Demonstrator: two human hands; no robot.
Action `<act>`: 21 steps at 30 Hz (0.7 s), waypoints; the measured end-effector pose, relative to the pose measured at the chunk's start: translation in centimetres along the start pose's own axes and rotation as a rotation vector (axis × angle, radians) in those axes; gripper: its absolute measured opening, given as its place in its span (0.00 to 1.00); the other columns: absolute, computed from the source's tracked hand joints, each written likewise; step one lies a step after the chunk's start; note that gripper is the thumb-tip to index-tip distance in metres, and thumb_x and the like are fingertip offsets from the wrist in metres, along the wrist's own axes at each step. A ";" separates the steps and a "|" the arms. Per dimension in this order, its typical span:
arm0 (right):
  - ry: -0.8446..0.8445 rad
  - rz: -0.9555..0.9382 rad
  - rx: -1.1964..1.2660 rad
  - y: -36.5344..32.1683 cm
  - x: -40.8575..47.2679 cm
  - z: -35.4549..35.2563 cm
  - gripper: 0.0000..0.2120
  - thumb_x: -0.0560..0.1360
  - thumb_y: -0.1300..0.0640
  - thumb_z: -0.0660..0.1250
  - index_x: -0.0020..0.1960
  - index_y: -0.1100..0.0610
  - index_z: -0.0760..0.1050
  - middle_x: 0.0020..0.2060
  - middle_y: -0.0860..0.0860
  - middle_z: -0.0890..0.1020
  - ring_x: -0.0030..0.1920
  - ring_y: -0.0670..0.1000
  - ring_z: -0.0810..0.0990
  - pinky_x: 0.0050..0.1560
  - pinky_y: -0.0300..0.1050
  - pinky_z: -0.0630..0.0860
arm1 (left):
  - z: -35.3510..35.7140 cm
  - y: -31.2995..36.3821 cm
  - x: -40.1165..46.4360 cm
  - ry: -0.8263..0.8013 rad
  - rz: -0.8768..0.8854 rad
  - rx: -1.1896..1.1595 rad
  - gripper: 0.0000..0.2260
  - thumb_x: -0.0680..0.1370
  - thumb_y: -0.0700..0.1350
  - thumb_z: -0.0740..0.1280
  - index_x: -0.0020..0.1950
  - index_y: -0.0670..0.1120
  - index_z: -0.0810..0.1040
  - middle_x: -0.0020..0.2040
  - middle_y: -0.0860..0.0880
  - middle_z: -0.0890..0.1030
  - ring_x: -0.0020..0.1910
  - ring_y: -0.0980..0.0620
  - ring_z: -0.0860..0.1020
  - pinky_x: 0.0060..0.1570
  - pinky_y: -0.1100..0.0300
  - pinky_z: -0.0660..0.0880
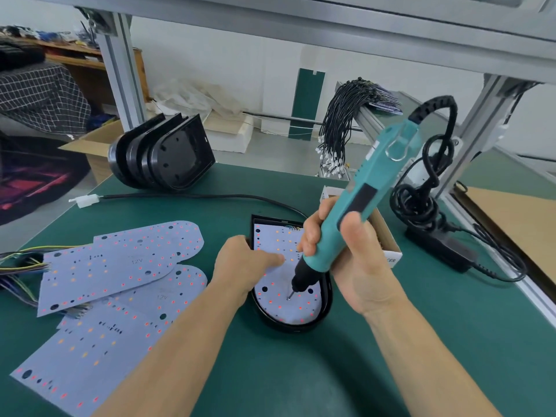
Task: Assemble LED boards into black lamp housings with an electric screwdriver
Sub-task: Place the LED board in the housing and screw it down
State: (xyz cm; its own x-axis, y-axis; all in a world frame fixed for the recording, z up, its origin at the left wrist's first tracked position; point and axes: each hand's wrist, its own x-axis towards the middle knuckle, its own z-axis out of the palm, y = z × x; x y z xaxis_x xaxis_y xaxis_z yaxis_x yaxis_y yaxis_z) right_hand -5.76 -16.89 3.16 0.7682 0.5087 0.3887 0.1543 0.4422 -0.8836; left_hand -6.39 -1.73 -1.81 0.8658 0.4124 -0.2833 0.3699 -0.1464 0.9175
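Note:
A black lamp housing (326, 299) lies on the green mat in the middle, with a white LED board (272, 239) seated inside it. My right hand (355, 254) grips a teal electric screwdriver (379, 176), held tilted, its bit tip down on a screw (288, 297) near the board's rounded end. My left hand (246, 266) rests on the housing's left edge, with fingers stretched out pressing on the board.
Several loose LED boards (120, 260) with wire tails lie at the left. A stack of empty black housings (162, 152) stands at the back. A small cardboard box (388, 239) sits behind my right hand, a black power adapter (439, 245) and cable at the right, and a wire bundle (340, 121) hangs behind.

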 end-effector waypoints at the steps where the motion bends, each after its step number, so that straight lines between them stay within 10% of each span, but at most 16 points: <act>1: 0.024 0.003 -0.005 0.0 0.0 -0.1 0.29 0.64 0.34 0.74 0.46 0.57 0.68 0.33 0.49 0.75 0.34 0.50 0.73 0.42 0.44 0.73 | 0.0 0.0 0.0 0.002 0.001 -0.007 0.18 0.67 0.41 0.77 0.52 0.35 0.78 0.49 0.37 0.83 0.46 0.39 0.81 0.48 0.46 0.78; 10: -0.036 0.003 -0.027 0.2 -0.1 -0.4 0.01 0.69 0.53 0.64 0.40 0.49 0.74 0.30 0.49 0.75 0.30 0.49 0.73 0.40 0.43 0.74 | 0.0 -0.1 0.2 -0.023 -0.007 -0.035 0.15 0.66 0.41 0.77 0.42 0.37 0.73 0.36 0.43 0.74 0.32 0.48 0.69 0.32 0.59 0.66; 16: -0.182 0.063 0.034 0.0 0.3 -0.8 0.14 0.64 0.49 0.75 0.44 0.53 0.74 0.31 0.52 0.75 0.32 0.51 0.73 0.41 0.43 0.72 | 0.0 0.1 0.1 -0.028 -0.012 -0.023 0.17 0.66 0.41 0.77 0.37 0.42 0.67 0.32 0.48 0.68 0.30 0.50 0.64 0.29 0.60 0.61; 21: 0.027 -0.008 0.191 0.3 0.1 -0.7 0.30 0.59 0.34 0.77 0.43 0.56 0.70 0.30 0.50 0.73 0.29 0.49 0.71 0.38 0.42 0.69 | 0.2 -0.3 0.2 -0.018 -0.003 -0.031 0.20 0.68 0.42 0.76 0.55 0.33 0.77 0.53 0.34 0.81 0.41 0.47 0.76 0.50 0.43 0.78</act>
State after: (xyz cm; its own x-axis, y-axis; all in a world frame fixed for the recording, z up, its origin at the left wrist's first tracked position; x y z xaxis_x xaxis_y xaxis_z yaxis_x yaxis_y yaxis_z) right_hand -5.20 -17.23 2.76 0.7844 0.4852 0.3864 0.0419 0.5801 -0.8135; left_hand -6.29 -1.84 -2.21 0.8705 0.3970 -0.2910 0.3624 -0.1167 0.9247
